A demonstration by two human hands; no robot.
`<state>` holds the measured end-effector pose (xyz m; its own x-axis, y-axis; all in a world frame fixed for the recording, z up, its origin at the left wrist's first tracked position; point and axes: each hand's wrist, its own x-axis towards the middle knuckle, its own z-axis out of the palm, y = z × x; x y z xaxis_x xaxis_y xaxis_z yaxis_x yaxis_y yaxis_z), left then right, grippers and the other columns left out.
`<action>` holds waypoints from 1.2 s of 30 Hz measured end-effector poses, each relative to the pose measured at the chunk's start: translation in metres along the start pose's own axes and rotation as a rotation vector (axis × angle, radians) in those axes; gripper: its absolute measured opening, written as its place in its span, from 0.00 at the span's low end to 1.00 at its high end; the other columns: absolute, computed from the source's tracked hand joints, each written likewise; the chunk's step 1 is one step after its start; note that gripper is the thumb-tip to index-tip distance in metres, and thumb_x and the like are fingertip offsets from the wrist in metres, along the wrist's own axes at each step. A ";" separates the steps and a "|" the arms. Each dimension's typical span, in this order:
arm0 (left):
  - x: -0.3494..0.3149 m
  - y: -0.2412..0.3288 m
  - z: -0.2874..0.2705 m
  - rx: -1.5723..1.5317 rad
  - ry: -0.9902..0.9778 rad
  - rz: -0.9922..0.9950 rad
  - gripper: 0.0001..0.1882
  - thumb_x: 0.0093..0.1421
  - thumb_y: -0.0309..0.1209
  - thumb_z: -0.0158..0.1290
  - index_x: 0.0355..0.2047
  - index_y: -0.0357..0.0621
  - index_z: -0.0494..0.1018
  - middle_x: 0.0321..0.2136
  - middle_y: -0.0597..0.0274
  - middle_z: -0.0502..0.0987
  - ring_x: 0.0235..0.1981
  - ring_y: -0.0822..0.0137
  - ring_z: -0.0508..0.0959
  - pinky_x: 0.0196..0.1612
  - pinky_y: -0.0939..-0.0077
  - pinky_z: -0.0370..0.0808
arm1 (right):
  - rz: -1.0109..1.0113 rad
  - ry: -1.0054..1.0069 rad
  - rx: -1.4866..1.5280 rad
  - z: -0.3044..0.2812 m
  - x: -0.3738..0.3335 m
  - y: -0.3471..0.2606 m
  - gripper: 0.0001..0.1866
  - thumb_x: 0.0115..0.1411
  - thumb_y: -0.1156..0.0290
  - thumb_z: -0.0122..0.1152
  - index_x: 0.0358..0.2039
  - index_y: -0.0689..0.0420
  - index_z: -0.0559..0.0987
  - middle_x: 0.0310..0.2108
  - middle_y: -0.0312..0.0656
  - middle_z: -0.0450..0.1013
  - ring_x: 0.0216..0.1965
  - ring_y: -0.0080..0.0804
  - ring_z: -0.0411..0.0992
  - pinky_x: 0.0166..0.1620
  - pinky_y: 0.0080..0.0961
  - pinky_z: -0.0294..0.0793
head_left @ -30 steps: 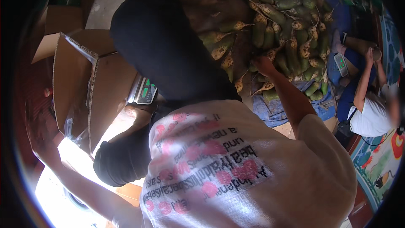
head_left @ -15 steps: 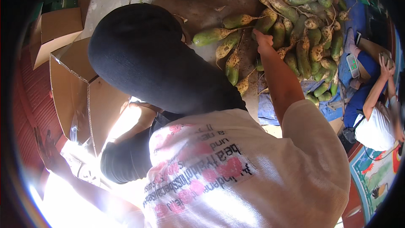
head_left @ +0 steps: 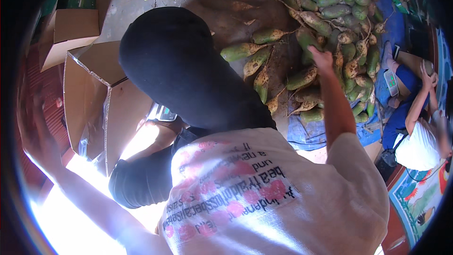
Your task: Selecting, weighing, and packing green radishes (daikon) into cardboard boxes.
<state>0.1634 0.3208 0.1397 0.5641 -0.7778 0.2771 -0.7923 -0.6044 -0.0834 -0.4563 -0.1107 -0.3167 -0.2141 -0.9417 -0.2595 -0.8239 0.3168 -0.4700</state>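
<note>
In the heap at the upper right, my right hand [head_left: 322,59] grips a thick green radish [head_left: 307,41] by its near end. Several more green radishes [head_left: 302,79], with thin roots and soil-stained tips, lie around that hand. Toward the far left edge, my left hand [head_left: 40,118] reaches out over a ridged red surface [head_left: 52,127], beside an open cardboard box [head_left: 85,99]. Its fingers look stretched out and somewhat blurred, with nothing visible in them. My dark-clad knee [head_left: 165,52] stands between the box and the radishes.
A second cardboard carton [head_left: 75,23] stands beyond the box. Blue sheeting [head_left: 302,130] lies under part of the heap. At the right, another person [head_left: 417,144] sits holding a radish [head_left: 429,67] near a device with a green display [head_left: 391,83]. Strong sunlight washes out the lower left.
My right hand has moved right and nearer, and the radish in it has shifted the same way. My left hand has moved farther up along the left edge.
</note>
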 end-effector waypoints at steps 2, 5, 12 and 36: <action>0.014 0.019 -0.005 -0.081 0.052 0.071 0.15 0.70 0.30 0.46 0.53 0.50 0.77 0.56 0.56 0.75 0.53 0.59 0.78 0.54 0.62 0.77 | -0.067 -0.379 0.056 -0.055 -0.025 -0.063 0.30 0.46 0.53 0.76 0.41 0.64 0.80 0.31 0.39 0.78 0.28 0.27 0.74 0.30 0.23 0.73; 0.038 0.045 0.005 -0.276 0.116 0.174 0.15 0.69 0.30 0.47 0.53 0.49 0.77 0.53 0.56 0.77 0.53 0.60 0.78 0.55 0.65 0.76 | -0.146 -0.414 -0.175 -0.173 -0.041 -0.137 0.28 0.48 0.52 0.74 0.43 0.61 0.81 0.32 0.38 0.78 0.24 0.24 0.71 0.26 0.18 0.68; 0.072 0.157 0.030 -0.919 0.140 0.175 0.15 0.66 0.30 0.53 0.52 0.42 0.77 0.47 0.56 0.81 0.46 0.65 0.82 0.50 0.75 0.75 | -0.051 -0.661 1.195 -0.134 -0.085 -0.094 0.32 0.59 0.71 0.65 0.62 0.59 0.63 0.53 0.41 0.71 0.55 0.36 0.71 0.58 0.36 0.70; 0.137 0.246 0.079 -0.803 -0.318 0.168 0.28 0.71 0.52 0.37 0.51 0.41 0.72 0.50 0.45 0.76 0.49 0.39 0.74 0.56 0.55 0.70 | -1.058 -0.893 0.354 -0.140 -0.157 -0.417 0.53 0.38 0.75 0.80 0.65 0.62 0.60 0.57 0.43 0.69 0.55 0.31 0.70 0.59 0.31 0.69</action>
<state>0.0641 0.0524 0.0815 0.3684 -0.9291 0.0325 -0.7273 -0.2662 0.6326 -0.1523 -0.1111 0.0379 0.9140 -0.4045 -0.0322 -0.1837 -0.3416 -0.9217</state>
